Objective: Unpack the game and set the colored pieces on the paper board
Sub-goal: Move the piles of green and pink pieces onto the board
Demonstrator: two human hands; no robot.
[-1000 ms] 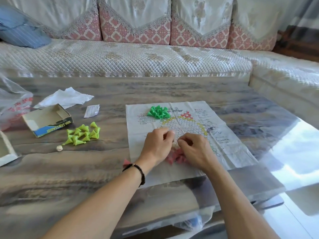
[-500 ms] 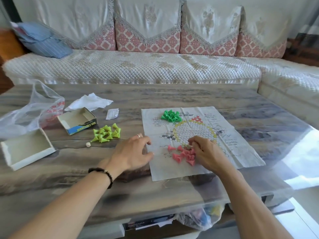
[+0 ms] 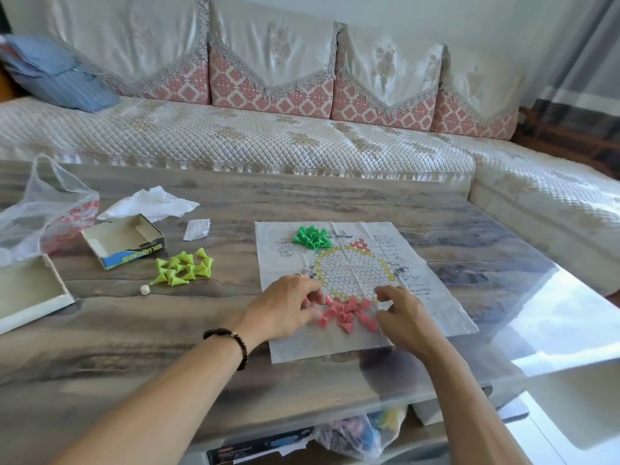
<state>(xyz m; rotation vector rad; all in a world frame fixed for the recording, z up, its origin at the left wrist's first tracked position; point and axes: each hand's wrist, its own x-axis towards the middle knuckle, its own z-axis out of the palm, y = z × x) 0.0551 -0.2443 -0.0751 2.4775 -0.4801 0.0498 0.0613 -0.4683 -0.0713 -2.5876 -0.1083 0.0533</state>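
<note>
A creased paper board (image 3: 432,310) with a hexagon grid lies on the table. A heap of pink cone pieces (image 3: 347,313) sits on its near edge. My left hand (image 3: 285,308) touches the heap's left side with its fingertips. My right hand (image 3: 402,317) curves around the heap's right side, fingers apart. Neither hand clearly grips a piece. Dark green cones (image 3: 312,237) are piled at the board's far edge. Lime cones (image 3: 184,266) lie on the table left of the board.
An open game box (image 3: 124,239), its white lid (image 3: 27,293), a plastic bag (image 3: 43,209), a crumpled tissue (image 3: 147,203), a paper slip (image 3: 197,229) and a small white die (image 3: 144,289) lie at the left. A sofa runs behind the table.
My left hand has moved right from the table beside the board onto the pink heap. My right hand stays at the heap's right side, with its fingers now spread.
</note>
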